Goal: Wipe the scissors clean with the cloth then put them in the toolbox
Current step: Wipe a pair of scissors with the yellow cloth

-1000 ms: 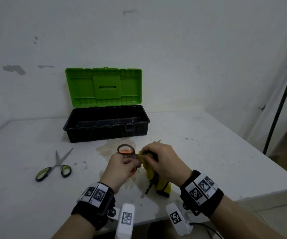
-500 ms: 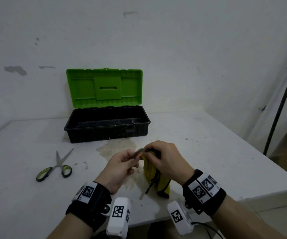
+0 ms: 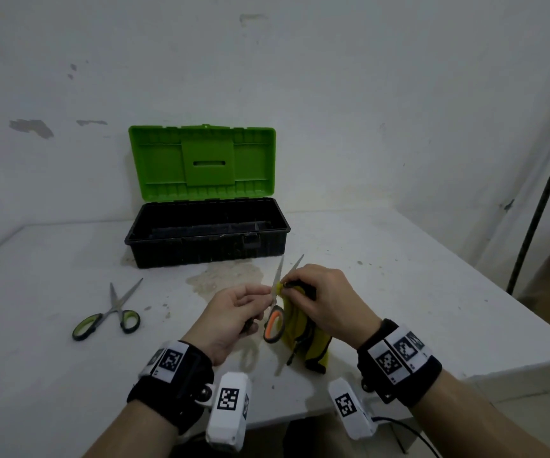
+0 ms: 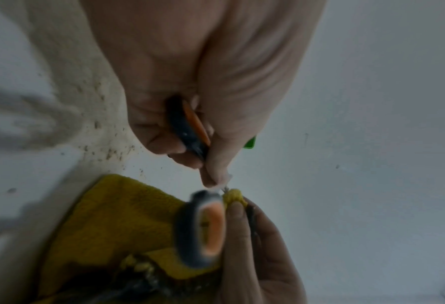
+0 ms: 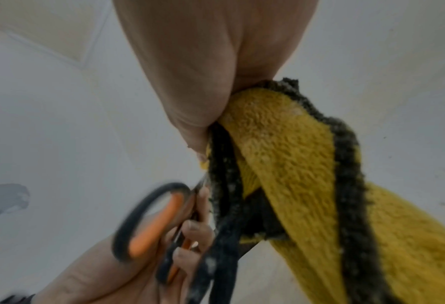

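Your left hand (image 3: pixel 234 320) grips orange-handled scissors (image 3: pixel 275 320) above near desk (image 3: pixel 399 292), blades splayed; right hand (image 3: pixel 323 300) pinches cloth (image 3: pixel 303 338) at pivot. Risk: blades closing on fingertips. Toolbox (image 3: pixel 205 239) open, far.

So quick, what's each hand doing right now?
Left hand: grips the orange scissors by a handle.
Right hand: pinches the cloth on a blade.

A black wristband (image 3: pixel 171 385) is worn on each bare forearm. White tags (square black-and-white codes) are carried on both, beside white camera blocks (image 3: pixel 229 409).
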{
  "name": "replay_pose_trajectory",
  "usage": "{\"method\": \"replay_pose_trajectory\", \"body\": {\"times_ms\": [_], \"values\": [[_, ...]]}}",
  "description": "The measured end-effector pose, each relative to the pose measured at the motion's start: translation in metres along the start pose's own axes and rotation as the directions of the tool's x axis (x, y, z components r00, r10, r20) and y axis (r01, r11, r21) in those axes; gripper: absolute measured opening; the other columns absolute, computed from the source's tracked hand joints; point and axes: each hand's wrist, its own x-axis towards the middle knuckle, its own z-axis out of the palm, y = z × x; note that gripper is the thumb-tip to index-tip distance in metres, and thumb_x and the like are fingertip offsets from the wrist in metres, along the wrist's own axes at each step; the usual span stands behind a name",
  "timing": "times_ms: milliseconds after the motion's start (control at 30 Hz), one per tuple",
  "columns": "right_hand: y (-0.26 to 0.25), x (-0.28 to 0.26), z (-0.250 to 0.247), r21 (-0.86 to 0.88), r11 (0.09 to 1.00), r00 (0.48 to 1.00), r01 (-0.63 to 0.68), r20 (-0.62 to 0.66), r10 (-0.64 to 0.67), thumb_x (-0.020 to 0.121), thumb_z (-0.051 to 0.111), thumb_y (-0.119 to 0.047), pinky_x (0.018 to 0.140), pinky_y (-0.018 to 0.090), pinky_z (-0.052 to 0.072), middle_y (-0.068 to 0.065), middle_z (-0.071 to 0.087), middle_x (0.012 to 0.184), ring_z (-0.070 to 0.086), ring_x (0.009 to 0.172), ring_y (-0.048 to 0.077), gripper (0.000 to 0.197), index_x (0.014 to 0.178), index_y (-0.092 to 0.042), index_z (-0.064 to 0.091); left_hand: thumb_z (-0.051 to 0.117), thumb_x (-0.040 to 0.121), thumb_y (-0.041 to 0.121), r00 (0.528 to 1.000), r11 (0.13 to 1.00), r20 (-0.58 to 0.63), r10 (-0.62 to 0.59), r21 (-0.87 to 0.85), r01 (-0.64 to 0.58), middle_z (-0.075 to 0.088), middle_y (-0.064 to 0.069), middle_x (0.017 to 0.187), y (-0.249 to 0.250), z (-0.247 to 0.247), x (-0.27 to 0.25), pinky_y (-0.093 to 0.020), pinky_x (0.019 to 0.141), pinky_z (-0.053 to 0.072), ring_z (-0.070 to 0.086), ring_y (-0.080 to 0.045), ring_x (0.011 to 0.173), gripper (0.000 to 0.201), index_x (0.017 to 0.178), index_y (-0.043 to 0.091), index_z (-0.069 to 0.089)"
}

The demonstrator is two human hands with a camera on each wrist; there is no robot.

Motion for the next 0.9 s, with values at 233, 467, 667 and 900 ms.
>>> {"method": "replay_pose_trajectory", "body": {"times_ms": [233,467,667,900], "values": [[0.002,0.001,-0.018,-0.07,0.996,0.998,-0.06,-0.005,0.06,0.091,0.064,-0.028,0.074,0.013,0.044,-0.011,0.069,0.092,0.06,0.083,0.004,0.01,0.098,-0.023,0.069,0.067,0.092,0.005,0.999,1.0,-0.047,-0.003,0.024,0.004,0.068,-0.008,0.082,-0.003,-0.001,0.003,-0.021,0.053,0.049,0.059,-0.009,0.058,0.025,0.118,0.004,0.068],[-0.005,-0.002,-0.007,-0.06,0.998,0.995,0.014,0.096,-0.008,0.091,0.063,-0.028,0.074,0.016,0.047,-0.011,0.069,0.092,0.06,0.083,0.004,0.01,0.098,-0.023,0.069,0.069,0.091,0.004,1.0,1.0,-0.013,-0.013,0.003,0.013,0.062,-0.002,0.073,-0.003,0.009,0.003,-0.018,0.046,0.041,0.044,-0.008,0.048,0.025,0.115,0.001,0.065],[0.003,-0.003,-0.023,-0.046,0.997,0.995,-0.065,0.075,0.068,0.091,0.065,-0.026,0.071,0.008,0.042,-0.013,0.068,0.09,0.059,0.082,0.002,0.008,0.096,-0.023,0.07,0.075,0.086,0.005,1.0,0.999,0.015,-0.004,0.036,0.004,0.063,-0.004,0.071,0.0,0.005,0.0,-0.019,0.043,0.035,0.039,-0.01,0.045,0.017,0.096,0.011,0.063],[0.002,-0.002,-0.048,-0.044,0.995,0.993,-0.087,0.076,0.091,0.09,0.067,-0.028,0.073,0.009,0.046,-0.017,0.068,0.09,0.06,0.084,-0.001,0.009,0.098,-0.026,0.07,0.08,0.081,0.005,0.994,0.993,-0.056,0.094,0.077,-0.09,0.064,-0.003,0.069,-0.004,0.008,0.0,-0.02,0.043,0.034,0.04,-0.01,0.045,0.019,0.089,0.009,0.063]]}}
